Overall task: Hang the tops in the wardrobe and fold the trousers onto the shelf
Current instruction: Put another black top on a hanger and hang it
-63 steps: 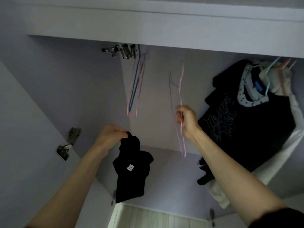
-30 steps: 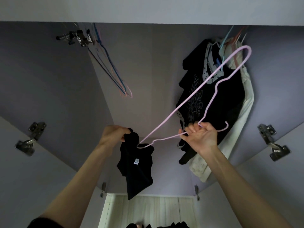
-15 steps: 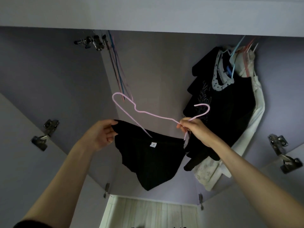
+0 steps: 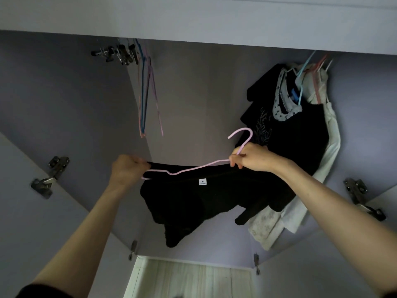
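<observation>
Overhead, pink hanger along black top's stretched edge, between both hands.

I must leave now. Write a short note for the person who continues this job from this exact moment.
Left hand grips the collar of the black top at one end of the pink hanger.
Right hand holds the hanger by its neck, below the hook.
Done: a few tops hang at the right of the wardrobe.
Left: seat this top on the hanger, hang it up. No trousers in view; fold them afterwards.
</observation>
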`<state>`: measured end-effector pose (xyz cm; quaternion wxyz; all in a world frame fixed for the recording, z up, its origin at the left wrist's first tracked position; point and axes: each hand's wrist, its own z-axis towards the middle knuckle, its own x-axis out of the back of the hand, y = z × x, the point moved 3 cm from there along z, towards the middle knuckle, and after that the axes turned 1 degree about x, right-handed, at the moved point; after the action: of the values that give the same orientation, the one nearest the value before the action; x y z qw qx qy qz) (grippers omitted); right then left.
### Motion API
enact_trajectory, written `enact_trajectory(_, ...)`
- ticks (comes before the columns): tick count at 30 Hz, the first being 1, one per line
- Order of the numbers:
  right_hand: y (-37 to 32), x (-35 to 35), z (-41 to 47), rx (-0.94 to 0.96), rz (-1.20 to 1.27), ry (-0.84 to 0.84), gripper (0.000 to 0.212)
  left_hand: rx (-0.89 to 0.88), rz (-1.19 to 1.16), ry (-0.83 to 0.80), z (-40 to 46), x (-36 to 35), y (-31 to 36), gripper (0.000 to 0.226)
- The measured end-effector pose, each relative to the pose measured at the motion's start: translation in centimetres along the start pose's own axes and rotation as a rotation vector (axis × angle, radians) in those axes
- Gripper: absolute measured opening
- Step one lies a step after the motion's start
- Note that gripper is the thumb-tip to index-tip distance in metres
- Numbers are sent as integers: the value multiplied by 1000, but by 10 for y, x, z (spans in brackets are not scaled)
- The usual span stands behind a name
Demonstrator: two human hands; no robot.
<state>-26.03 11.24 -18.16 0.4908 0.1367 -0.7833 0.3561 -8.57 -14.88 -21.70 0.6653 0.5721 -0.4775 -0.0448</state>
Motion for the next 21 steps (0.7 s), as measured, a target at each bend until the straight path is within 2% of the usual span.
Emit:
enact_trajectory(3, 3, 1, 2, -36, 11, -23, 28, 47, 115, -2, 3, 1, -8, 24)
enact_trajectory(7, 11, 0, -2, -80, 6, -60, 27, 80, 83, -20, 4, 3, -14, 9)
enact_trajectory(11, -3, -10, 2, -5, -45, -78, 28, -106, 320, -2, -14, -20, 12, 13)
enact_trajectory(15, -18, -7, 3, 101, 262, 21, 26, -234, 425, -48, -20, -34, 22, 15)
enact_trajectory(17, -19, -3, 1, 120, 378, 87, 31, -297, 449, -83, -21, -33, 23, 17)
enact_trajectory(19, -20, -1, 0, 134, 422, 105, 39, -369, 535, -106, -23, -34, 27, 23)
enact_trajectory(21, -24, -1, -1, 139, 416, 61, 32, -453, 565, -133, -26, -38, 33, 23)
